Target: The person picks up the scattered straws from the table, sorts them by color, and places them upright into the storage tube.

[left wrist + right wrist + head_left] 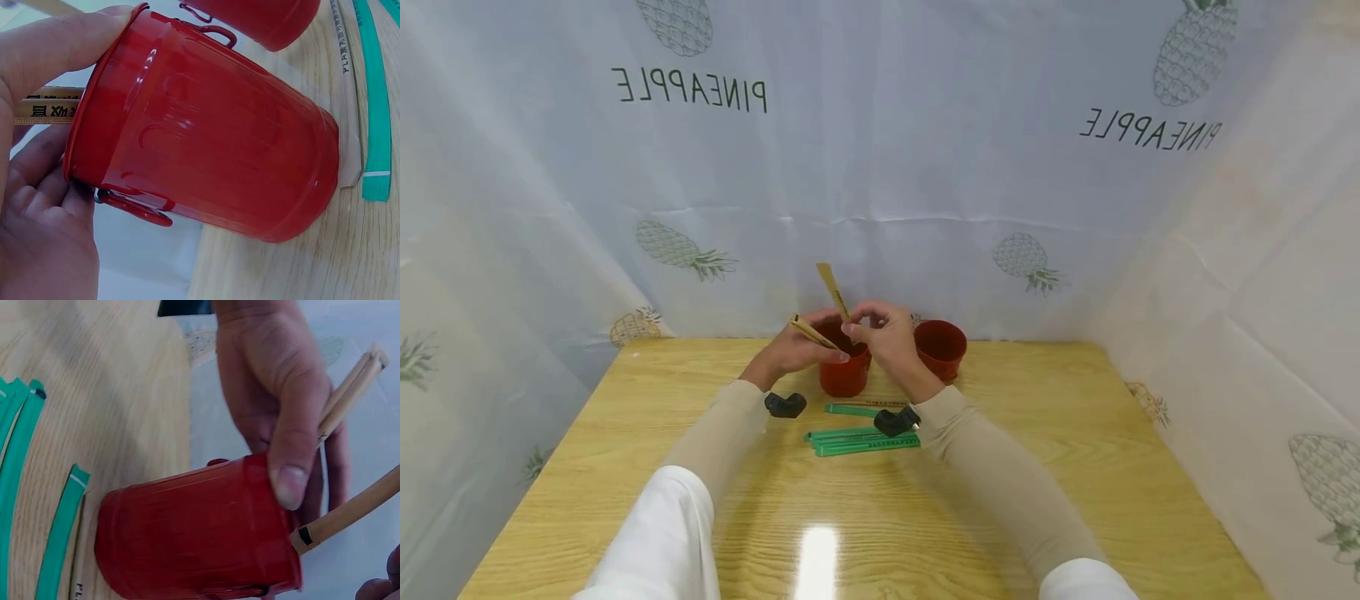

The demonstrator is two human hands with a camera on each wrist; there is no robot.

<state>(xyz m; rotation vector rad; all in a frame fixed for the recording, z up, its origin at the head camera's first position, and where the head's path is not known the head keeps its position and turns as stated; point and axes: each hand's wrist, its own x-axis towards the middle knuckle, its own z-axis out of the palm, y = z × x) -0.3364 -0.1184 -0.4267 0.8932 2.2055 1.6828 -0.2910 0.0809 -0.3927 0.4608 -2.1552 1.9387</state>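
Note:
My left hand (pixel 790 348) grips the rim of a small red bucket (pixel 844 379), its thumb pressed on the rim in the left wrist view. The bucket (pixel 212 125) has little red loop handles on its sides. A brown paper-wrapped straw (pixel 831 285) is pinched between the thumb and fingers of my right hand (pixel 887 337), its lower end over the bucket's mouth. More brown wrapped straws (pixel 351 394) stick out of the bucket, leaning over my left hand. Only fingertips of my right hand (pixel 381 584) show at the right wrist view's edge.
A second red bucket (pixel 942 350) stands just to the right. In front of the buckets lie several green wrapped straws (pixel 865 442), with another green straw (pixel 853 410) and a brown straw (pixel 868 403) nearer the bucket. A pineapple-print curtain (pixel 880 167) hangs behind the wooden table (pixel 1037 450).

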